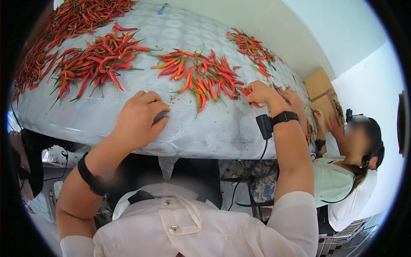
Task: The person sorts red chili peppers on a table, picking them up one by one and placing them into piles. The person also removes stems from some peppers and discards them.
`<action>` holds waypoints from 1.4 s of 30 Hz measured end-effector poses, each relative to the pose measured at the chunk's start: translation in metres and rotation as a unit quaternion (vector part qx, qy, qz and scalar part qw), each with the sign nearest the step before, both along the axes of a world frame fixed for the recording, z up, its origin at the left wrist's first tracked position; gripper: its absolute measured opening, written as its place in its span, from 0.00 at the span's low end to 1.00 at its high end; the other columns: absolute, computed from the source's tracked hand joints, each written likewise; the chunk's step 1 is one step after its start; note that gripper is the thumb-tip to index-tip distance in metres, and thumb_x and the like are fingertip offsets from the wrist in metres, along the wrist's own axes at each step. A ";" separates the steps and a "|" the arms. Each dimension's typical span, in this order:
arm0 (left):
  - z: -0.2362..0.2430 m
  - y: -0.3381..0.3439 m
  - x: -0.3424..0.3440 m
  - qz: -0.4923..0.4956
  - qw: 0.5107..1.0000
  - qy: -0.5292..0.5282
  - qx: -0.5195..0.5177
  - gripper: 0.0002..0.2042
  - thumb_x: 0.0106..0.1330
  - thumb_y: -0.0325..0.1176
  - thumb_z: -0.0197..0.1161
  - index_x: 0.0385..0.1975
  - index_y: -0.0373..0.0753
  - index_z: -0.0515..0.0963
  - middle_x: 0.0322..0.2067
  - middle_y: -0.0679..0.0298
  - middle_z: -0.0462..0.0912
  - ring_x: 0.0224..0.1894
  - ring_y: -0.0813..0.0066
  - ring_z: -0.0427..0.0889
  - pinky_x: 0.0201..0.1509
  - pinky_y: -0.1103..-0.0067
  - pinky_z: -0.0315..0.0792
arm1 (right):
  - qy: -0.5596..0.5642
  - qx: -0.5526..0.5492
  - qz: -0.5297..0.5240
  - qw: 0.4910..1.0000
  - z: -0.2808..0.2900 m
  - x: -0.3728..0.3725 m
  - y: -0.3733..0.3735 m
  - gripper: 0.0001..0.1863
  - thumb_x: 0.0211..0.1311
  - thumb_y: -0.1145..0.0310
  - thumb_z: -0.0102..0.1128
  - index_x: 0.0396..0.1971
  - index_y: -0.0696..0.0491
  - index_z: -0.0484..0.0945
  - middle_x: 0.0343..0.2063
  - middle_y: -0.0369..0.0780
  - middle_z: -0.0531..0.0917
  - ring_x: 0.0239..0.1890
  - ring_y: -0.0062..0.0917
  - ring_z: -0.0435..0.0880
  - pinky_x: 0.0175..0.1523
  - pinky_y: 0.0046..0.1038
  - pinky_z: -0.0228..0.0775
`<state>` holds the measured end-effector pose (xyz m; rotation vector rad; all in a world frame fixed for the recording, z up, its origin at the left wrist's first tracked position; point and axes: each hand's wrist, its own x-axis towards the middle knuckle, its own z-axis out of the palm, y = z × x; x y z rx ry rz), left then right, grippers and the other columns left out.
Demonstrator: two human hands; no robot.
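Red chillies are all over this table, and the right hand is in among them at the right edge of the middle pile! Fingers drawn together, tips pinched down on one slim red chilli, with another red pod showing just below the fingertips. Over to the left hand, and it rests near the table's front edge, below the gap between two piles, the fingers curled inward and the thumb reaching forward; something dark shows between them, and whether it's a held object or plain shadow, I cannot tell. Look at the spread: a loose left pile lies beyond that hand, red pods with green stems poking out every way, a few orange ones mixed into the middle bunch, and behind it all a big heap fills the far left corner. Out on the far right, a smaller pile trails along the patterned, shiny table cover. Black wristbands sit on both wrists, the right one beside a small black box with a cable hanging down. And over on the right, a co-worker in a pale green top has hands up near a cardboard box!
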<state>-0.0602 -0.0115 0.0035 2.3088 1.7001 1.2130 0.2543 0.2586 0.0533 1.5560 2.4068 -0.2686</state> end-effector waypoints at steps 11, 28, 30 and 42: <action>0.000 -0.001 -0.002 0.003 1.000 -0.009 -0.016 0.07 0.53 0.32 0.65 0.31 0.39 0.81 0.33 0.61 0.78 0.37 0.60 0.75 0.43 0.69 0.72 | -0.123 0.064 0.050 0.989 0.086 -0.060 -0.013 0.09 0.41 0.72 0.62 0.24 0.59 0.76 0.20 0.45 0.80 0.25 0.30 0.80 0.31 0.33 0.70; -0.002 0.001 -0.005 -0.013 0.999 -0.028 -0.021 0.08 0.50 0.29 0.67 0.31 0.39 0.81 0.34 0.59 0.78 0.37 0.57 0.75 0.42 0.68 0.71 | 0.141 0.056 0.099 0.983 0.030 -0.093 0.014 0.35 0.49 0.60 0.70 0.59 0.56 0.71 0.55 0.48 0.77 0.53 0.36 0.77 0.57 0.33 0.68; -0.002 0.000 -0.004 -0.010 0.999 -0.026 -0.024 0.08 0.50 0.29 0.67 0.31 0.39 0.80 0.33 0.59 0.78 0.36 0.57 0.75 0.42 0.68 0.71 | 0.137 0.027 0.104 0.985 0.015 -0.084 0.018 0.34 0.47 0.60 0.71 0.56 0.54 0.73 0.53 0.47 0.77 0.52 0.36 0.77 0.56 0.33 0.68; 0.003 0.000 -0.003 -0.011 0.999 -0.024 -0.041 0.07 0.52 0.32 0.66 0.30 0.41 0.82 0.34 0.63 0.78 0.37 0.60 0.75 0.43 0.69 0.71 | 0.151 0.054 0.020 0.987 0.024 -0.061 0.033 0.16 0.50 0.60 0.64 0.33 0.56 0.84 0.28 0.43 0.86 0.34 0.31 0.84 0.43 0.33 0.73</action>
